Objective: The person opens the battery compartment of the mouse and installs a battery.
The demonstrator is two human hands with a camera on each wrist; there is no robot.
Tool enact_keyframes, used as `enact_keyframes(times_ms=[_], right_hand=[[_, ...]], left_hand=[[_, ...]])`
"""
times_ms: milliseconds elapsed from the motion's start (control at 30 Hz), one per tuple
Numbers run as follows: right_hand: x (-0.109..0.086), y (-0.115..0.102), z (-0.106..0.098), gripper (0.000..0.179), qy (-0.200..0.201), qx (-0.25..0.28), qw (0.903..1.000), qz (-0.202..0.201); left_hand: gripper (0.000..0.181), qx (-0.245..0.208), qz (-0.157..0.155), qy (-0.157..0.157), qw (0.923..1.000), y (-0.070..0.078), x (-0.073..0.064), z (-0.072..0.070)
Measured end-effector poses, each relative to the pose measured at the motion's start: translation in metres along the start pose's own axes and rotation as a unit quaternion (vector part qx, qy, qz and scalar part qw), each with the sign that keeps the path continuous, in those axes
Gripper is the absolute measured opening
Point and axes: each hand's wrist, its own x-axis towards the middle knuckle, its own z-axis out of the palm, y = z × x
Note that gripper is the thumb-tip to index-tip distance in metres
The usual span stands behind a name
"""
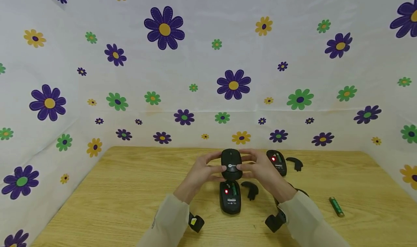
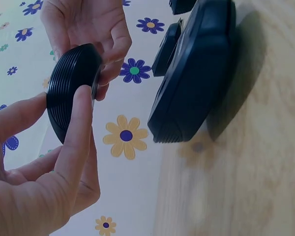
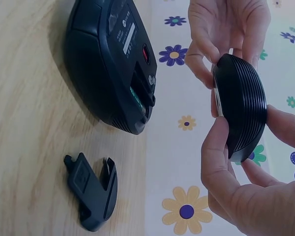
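Note:
Both hands hold a black computer mouse (image 1: 231, 156) between them, raised over the table with its top and white logo toward the head camera. My left hand (image 1: 203, 171) grips its left side with thumb and fingertips; my right hand (image 1: 259, 168) grips the right side the same way. In both wrist views the ribbed edge of the mouse (image 2: 71, 88) shows between the fingers. Just below lies a second mouse (image 1: 230, 205), underside up, its red light on and a green battery (image 1: 234, 189) in its open slot. A black battery cover (image 3: 91, 191) lies beside it.
Beyond my right hand lies a third mouse (image 1: 280, 167), underside up with a red light, and another black cover (image 1: 295, 163). A loose green battery (image 1: 336, 206) lies at the right on the wooden table (image 1: 130, 189). A flowered cloth (image 1: 202, 66) surrounds the back and sides.

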Motion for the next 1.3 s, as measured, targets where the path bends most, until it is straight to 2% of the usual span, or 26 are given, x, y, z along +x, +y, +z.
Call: enact_keyframes(times_ms=[333,567,800,1100,1300], right_hand=[[-0.010,0.001,0.001,0.060,-0.002,0.016,0.9998,0.010],[-0.017,0.003,-0.002,0.061,-0.018,0.030,0.9994,-0.009],[-0.025,0.003,-0.007,0.063,-0.010,0.015,0.9998,-0.011],[-0.036,0.007,-0.012,0.064,-0.015,0.036,0.9990,-0.022],[-0.044,0.007,-0.018,0.065,-0.013,0.023,0.9995,-0.020]], left_hand=[[0.059,-0.008,0.006,-0.006,0.9999,-0.003,-0.011,0.004],[0.060,-0.019,0.010,-0.018,0.9996,0.000,-0.016,0.008],[0.062,-0.022,0.003,-0.017,0.9996,0.000,-0.021,0.015],[0.062,-0.017,-0.005,-0.011,0.9998,0.001,-0.027,0.025],[0.063,-0.028,0.004,-0.008,0.9996,0.001,-0.030,0.034]])
